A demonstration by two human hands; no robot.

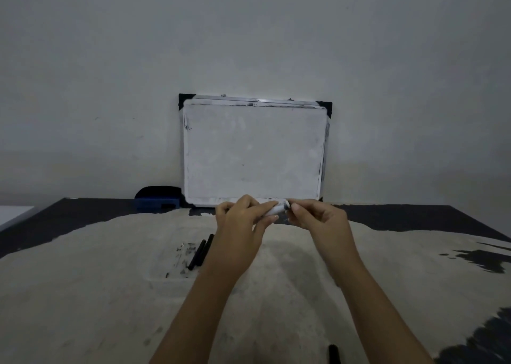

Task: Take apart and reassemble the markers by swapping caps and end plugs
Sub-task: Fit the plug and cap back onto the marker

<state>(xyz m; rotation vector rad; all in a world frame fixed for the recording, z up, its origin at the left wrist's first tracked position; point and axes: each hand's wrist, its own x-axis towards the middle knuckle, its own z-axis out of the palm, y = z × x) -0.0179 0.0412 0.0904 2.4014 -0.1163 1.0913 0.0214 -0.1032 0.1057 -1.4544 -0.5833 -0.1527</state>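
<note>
Gripping a white marker (272, 211) above the tabletop (83, 280): left hand (243, 217) wrapped round barrel, right hand (318, 217) pinching its end piece. Step, likely: pulling it free. Next: steady twist. Black pieces (200, 251) beside; whiteboard (254, 151) behind.

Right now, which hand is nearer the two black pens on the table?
Left. The left hand is just right of and above the black pens; the right hand is farther right.
</note>
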